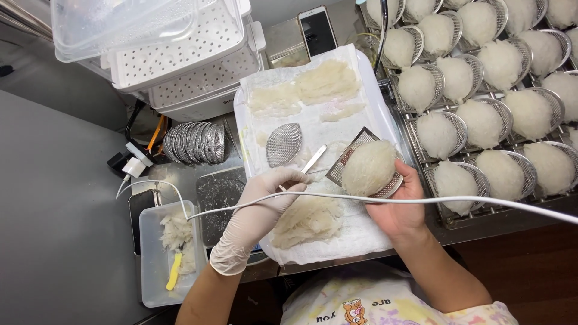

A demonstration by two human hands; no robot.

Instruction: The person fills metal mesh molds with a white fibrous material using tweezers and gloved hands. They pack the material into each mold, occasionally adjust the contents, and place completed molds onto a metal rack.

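While the gloved left hand (259,207) pinches tweezers (313,160), bare right fingers (404,170) cup a filled mesh mould (366,170).

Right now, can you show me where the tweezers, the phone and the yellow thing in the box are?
tweezers (313,160): head view, on the flat metal blades above the gloved fingers.
phone (317,30): head view, on its dark screen.
yellow thing (173,272): head view, on its middle, inside the clear box.
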